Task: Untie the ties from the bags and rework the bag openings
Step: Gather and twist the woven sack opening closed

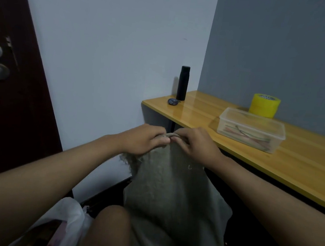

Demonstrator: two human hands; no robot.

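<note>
Bag (174, 188) mouth pinched; desk (199, 110), container (251, 130) beside.

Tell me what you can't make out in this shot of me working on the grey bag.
1. Head view: the tie on the grey bag is hidden; the left hand and right hand cover the gathered opening.
2. The bag's bottom is cut off by the lower edge.
3. The white plastic bag is partly behind the left forearm; its contents are blurred.
4. The strips in the clear container are too small to identify.
</note>
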